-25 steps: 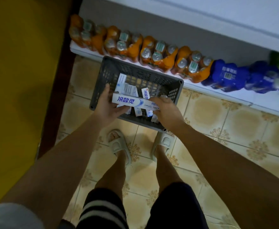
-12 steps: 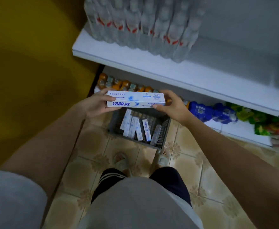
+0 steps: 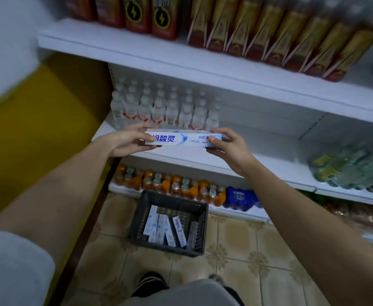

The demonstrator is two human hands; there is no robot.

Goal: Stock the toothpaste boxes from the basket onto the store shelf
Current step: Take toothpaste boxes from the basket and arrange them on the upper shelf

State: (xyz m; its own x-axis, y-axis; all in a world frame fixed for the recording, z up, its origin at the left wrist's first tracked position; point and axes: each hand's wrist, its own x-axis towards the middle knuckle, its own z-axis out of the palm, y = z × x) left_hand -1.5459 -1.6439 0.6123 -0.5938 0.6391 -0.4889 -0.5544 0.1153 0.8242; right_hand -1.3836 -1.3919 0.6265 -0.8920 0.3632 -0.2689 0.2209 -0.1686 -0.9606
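Observation:
A long white and blue toothpaste box [image 3: 183, 138] lies level between my hands, in front of the white middle shelf [image 3: 276, 149]. My left hand [image 3: 126, 141] grips its left end, and my right hand [image 3: 227, 144] pinches its right end. Below, on the tiled floor, a dark grey plastic basket [image 3: 174, 200] holds several more toothpaste boxes [image 3: 165, 228] lying loosely.
Clear water bottles [image 3: 163, 109] fill the left of the middle shelf. Red and gold cartons [image 3: 269, 32] line the shelf above. Orange drink packs [image 3: 170, 186] and blue packs [image 3: 239, 198] sit on the bottom shelf, green bottles [image 3: 349, 168] at right. A yellow wall [image 3: 37, 129] stands left.
Both hands have lifted the toothpaste box out of the basket and up to the middle shelf's height. My view has tilted upward, bringing the upper shelves into sight.

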